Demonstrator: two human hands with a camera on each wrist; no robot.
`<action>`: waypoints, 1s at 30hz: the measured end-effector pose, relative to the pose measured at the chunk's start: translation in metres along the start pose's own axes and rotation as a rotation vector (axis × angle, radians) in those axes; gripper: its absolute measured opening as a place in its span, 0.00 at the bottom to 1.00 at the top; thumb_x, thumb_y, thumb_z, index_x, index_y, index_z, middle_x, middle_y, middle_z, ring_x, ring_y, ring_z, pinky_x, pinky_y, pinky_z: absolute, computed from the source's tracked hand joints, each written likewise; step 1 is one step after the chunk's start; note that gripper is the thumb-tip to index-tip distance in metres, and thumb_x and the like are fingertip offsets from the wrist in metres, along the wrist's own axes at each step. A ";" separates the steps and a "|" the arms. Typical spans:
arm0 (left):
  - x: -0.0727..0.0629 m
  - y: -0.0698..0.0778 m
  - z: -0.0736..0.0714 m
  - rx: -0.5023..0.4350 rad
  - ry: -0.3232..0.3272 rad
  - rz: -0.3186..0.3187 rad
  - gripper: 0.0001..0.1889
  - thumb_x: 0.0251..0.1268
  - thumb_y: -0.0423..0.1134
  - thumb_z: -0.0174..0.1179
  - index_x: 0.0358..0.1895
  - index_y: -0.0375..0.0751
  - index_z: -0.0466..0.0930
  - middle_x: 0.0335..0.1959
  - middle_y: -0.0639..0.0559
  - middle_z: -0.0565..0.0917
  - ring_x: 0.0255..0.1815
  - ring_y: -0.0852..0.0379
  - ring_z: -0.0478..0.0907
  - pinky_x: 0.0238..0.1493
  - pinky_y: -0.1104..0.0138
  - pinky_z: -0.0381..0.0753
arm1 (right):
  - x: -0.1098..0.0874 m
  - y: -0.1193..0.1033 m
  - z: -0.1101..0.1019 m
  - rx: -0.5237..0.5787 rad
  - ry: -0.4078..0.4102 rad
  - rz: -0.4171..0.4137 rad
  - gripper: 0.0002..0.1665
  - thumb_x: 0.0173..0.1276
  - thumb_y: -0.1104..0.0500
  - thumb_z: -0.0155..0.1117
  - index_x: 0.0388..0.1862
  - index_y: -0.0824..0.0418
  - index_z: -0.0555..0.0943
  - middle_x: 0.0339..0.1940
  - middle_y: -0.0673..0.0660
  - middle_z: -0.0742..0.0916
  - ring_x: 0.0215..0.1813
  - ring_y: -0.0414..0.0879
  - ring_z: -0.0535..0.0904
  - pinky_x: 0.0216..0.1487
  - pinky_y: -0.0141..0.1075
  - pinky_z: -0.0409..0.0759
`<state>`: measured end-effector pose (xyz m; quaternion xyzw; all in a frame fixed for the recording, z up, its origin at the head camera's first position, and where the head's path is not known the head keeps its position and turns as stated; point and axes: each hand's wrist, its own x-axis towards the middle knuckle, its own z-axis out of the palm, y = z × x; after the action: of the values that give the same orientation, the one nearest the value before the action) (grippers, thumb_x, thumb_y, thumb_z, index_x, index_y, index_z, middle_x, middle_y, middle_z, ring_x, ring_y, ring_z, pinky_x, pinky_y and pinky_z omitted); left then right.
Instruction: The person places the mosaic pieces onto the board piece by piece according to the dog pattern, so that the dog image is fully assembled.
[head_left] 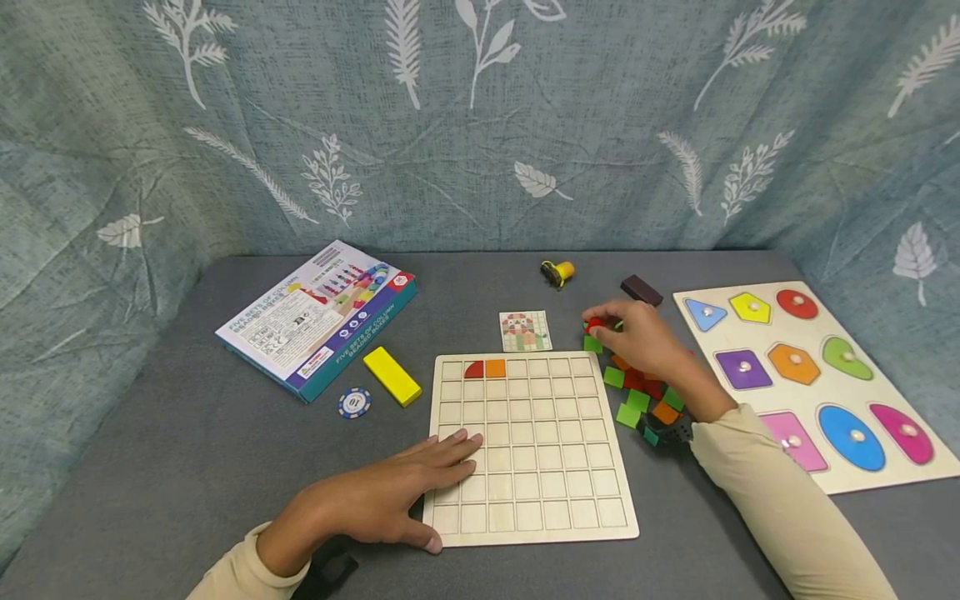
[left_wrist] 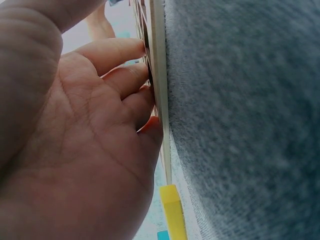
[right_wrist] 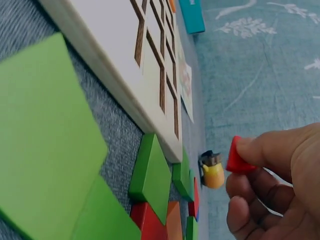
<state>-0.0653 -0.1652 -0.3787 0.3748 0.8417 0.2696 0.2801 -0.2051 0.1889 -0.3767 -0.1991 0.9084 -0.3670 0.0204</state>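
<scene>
Taking the pale grid board (head_left: 555,458) as the clock, the right hand (head_left: 637,333) hovers just off its 1 o'clock corner, thumb and fingers closed in a pinch on a small red piece (right_wrist: 239,159), which is held up above the tabletop (head_left: 292,450). Below that hand, at 2 o'clock, loose pieces (head_left: 637,402) in green, red, orange and teal lie in a jumble beside the board, some overlapping. The left hand (head_left: 397,487) holds nothing; its fingers are stretched and slightly apart, resting on the board's edge between 8 and 9 o'clock, with the thumb at the near corner by 7. Two pieces sit in the board's far row toward 11 o'clock: a red quarter-round piece (head_left: 474,370) in the second square and an orange square (head_left: 496,367) just beside it. A small picture card (head_left: 525,331) lies just beyond the edge at 12 o'clock, and past it stands a yellow-and-black toy (head_left: 557,272). A dark block (head_left: 642,289) lies at 1 o'clock, and a knobbed shape puzzle (head_left: 738,333) spreads between 2 and 3. Toward 10 o'clock are a yellow bar (head_left: 392,377), a blue-and-white chip (head_left: 354,402) and, farther out, a flat printed box (head_left: 315,321). A leaf-patterned curtain (head_left: 450,183) hangs behind the tabletop.
</scene>
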 end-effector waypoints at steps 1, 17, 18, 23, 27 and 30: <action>0.000 0.000 0.000 -0.001 -0.001 -0.002 0.44 0.54 0.43 0.73 0.74 0.39 0.61 0.79 0.58 0.47 0.78 0.54 0.37 0.75 0.53 0.43 | 0.000 0.000 0.000 -0.007 0.002 -0.009 0.17 0.71 0.67 0.59 0.58 0.67 0.80 0.52 0.62 0.83 0.42 0.52 0.77 0.29 0.40 0.73; 0.000 0.000 -0.001 -0.002 -0.006 0.015 0.44 0.55 0.44 0.72 0.74 0.39 0.60 0.79 0.57 0.47 0.78 0.54 0.37 0.75 0.54 0.42 | 0.005 -0.010 0.009 0.042 -0.054 -0.005 0.15 0.70 0.66 0.61 0.54 0.68 0.82 0.45 0.60 0.86 0.43 0.51 0.82 0.40 0.42 0.80; 0.000 0.000 -0.001 -0.004 -0.007 0.016 0.44 0.55 0.44 0.72 0.74 0.38 0.60 0.79 0.57 0.47 0.78 0.54 0.37 0.75 0.54 0.42 | 0.005 -0.011 0.010 0.038 -0.054 -0.004 0.15 0.70 0.65 0.61 0.54 0.67 0.83 0.44 0.60 0.86 0.42 0.50 0.82 0.40 0.42 0.80; 0.000 0.001 -0.001 -0.010 -0.009 0.012 0.44 0.54 0.43 0.72 0.74 0.38 0.60 0.79 0.56 0.46 0.78 0.54 0.37 0.75 0.54 0.41 | 0.008 -0.015 0.011 0.023 -0.067 -0.016 0.14 0.70 0.64 0.61 0.52 0.65 0.84 0.43 0.57 0.87 0.41 0.48 0.82 0.39 0.42 0.80; 0.001 0.001 -0.002 -0.007 -0.009 0.013 0.44 0.54 0.42 0.72 0.74 0.37 0.61 0.79 0.56 0.46 0.78 0.54 0.37 0.75 0.55 0.41 | 0.010 -0.019 0.015 0.035 -0.079 -0.032 0.13 0.70 0.65 0.61 0.50 0.66 0.85 0.41 0.57 0.87 0.40 0.48 0.82 0.38 0.41 0.80; 0.001 0.001 -0.001 0.001 -0.009 0.010 0.44 0.54 0.43 0.72 0.74 0.38 0.60 0.79 0.57 0.47 0.78 0.54 0.37 0.75 0.54 0.42 | 0.011 -0.022 0.019 0.066 -0.087 -0.047 0.12 0.69 0.67 0.61 0.49 0.67 0.85 0.40 0.58 0.87 0.39 0.48 0.82 0.38 0.41 0.80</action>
<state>-0.0663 -0.1646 -0.3775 0.3804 0.8386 0.2690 0.2825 -0.2045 0.1576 -0.3741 -0.2354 0.8892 -0.3880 0.0580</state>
